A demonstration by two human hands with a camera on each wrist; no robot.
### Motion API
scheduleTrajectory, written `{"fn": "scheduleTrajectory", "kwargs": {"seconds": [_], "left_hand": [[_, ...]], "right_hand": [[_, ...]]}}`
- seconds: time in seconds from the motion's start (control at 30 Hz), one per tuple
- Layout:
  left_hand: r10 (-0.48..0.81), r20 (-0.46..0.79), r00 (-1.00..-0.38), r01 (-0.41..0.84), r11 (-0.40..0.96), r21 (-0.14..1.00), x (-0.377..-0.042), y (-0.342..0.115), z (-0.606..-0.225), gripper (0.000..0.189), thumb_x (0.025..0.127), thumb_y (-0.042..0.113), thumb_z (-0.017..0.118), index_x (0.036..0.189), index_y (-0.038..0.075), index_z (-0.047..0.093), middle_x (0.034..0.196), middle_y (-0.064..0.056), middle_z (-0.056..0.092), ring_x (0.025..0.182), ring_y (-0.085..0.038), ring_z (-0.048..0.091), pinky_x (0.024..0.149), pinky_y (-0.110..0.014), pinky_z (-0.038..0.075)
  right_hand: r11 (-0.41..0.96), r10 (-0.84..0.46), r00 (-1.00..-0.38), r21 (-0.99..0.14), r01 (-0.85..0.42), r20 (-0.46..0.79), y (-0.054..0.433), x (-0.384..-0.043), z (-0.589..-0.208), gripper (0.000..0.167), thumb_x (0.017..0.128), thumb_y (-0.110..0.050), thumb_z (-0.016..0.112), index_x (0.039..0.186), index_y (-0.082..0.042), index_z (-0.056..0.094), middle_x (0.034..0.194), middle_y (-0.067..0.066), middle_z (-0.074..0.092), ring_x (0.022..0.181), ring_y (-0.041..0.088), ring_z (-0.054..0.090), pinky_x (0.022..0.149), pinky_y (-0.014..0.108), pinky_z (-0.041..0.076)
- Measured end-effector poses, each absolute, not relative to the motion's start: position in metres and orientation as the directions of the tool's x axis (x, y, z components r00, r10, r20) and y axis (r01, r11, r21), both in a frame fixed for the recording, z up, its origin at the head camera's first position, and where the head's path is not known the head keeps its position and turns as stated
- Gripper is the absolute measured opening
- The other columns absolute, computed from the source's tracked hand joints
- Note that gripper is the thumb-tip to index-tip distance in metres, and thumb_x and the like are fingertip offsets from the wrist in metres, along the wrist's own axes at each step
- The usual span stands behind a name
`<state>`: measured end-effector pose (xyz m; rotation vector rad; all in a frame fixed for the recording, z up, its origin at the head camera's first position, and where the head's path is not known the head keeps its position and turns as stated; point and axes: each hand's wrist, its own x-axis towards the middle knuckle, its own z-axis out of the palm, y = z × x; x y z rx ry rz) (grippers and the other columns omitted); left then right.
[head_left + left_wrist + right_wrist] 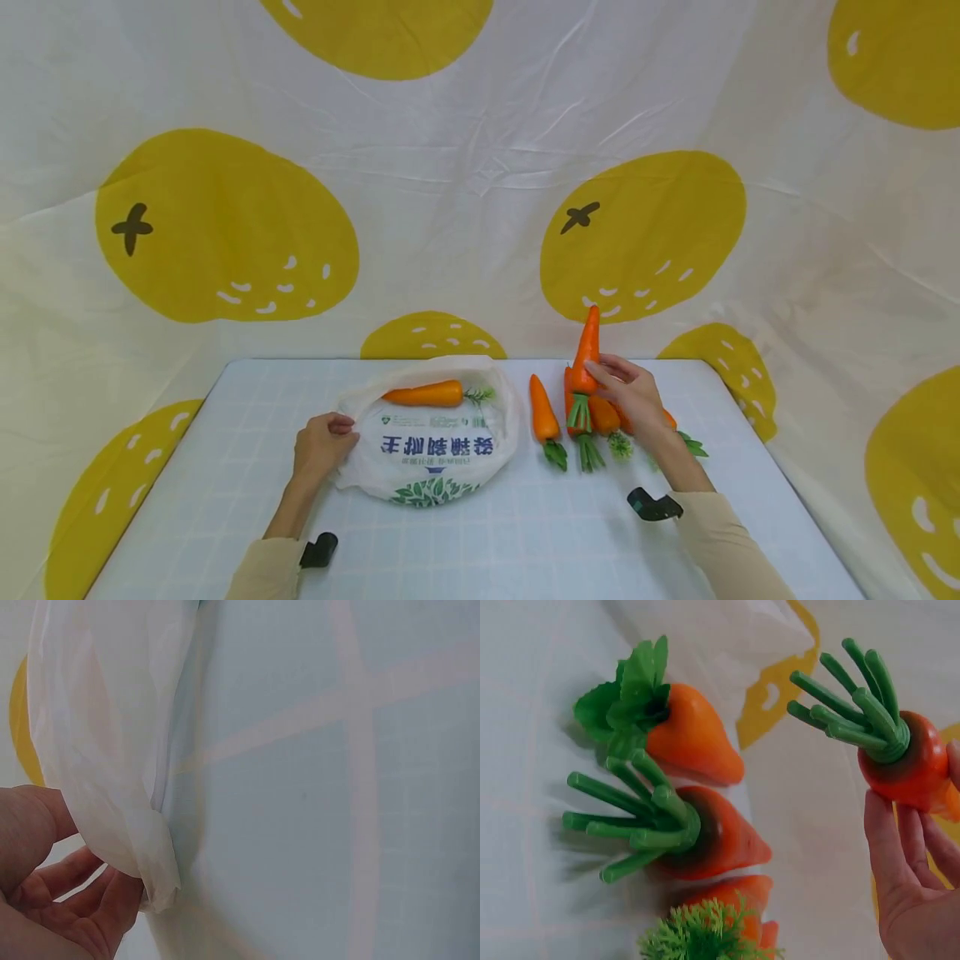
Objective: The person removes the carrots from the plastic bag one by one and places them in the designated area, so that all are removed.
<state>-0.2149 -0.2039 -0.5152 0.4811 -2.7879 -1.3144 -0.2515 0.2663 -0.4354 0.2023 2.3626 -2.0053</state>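
Observation:
A white plastic bag (498, 421) with dark printed characters and a green leaf pattern lies with its mouth spread. Inside the mouth is one orange carrot (427, 394) with feathery green leaves. My left hand (322, 446) pinches the bag's left rim; the left wrist view shows the thin plastic (112, 750) between thumb and fingers. With my right hand (637, 396) I hold up another carrot (588, 350), tip upward, by its thick end. Its stubby green stems (866, 720) stick out free of the fingers in the right wrist view.
Several carrots lie in a row under and beside my right hand, among them a leafy-topped carrot (543, 408) nearest the bag and one with thick stems (712, 832). The light checked table (510, 542) ends at a fabric backdrop (450, 208) printed with yellow fruit.

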Motion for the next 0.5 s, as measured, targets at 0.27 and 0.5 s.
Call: {"fn": "scheduleTrajectory", "kwargs": {"seconds": [0.27,0.5], "left_hand": [[-0.273,-0.102,-0.957,-0.251,0.595,0.763,-0.213,-0.205,-0.513,0.024,0.091,0.003,0.070,0.112,-0.008,0.068,0.101,-0.023,0.070,0.089,-0.033,0.066,0.076,-0.041,0.058],[-0.265,-0.094,-0.960,-0.240,0.599,0.764,-0.213,-0.206,-0.513,0.024,0.089,0.002,0.070,0.111,-0.008,0.068,0.098,-0.021,0.070,0.086,-0.031,0.066,0.075,-0.041,0.057]], "right_hand": [[0.240,0.117,-0.986,-0.960,0.141,-0.115,0.295,-0.249,-0.437,0.077,0.095,-0.052,0.068,0.153,-0.007,0.047,0.147,0.015,0.050,0.097,0.000,0.067,0.097,0.026,0.053],[0.281,0.156,-0.981,-0.946,0.160,-0.120,0.319,-0.246,-0.441,0.081,0.094,-0.055,0.067,0.155,-0.008,0.044,0.152,0.016,0.047,0.094,-0.003,0.066,0.095,0.023,0.053]]}}
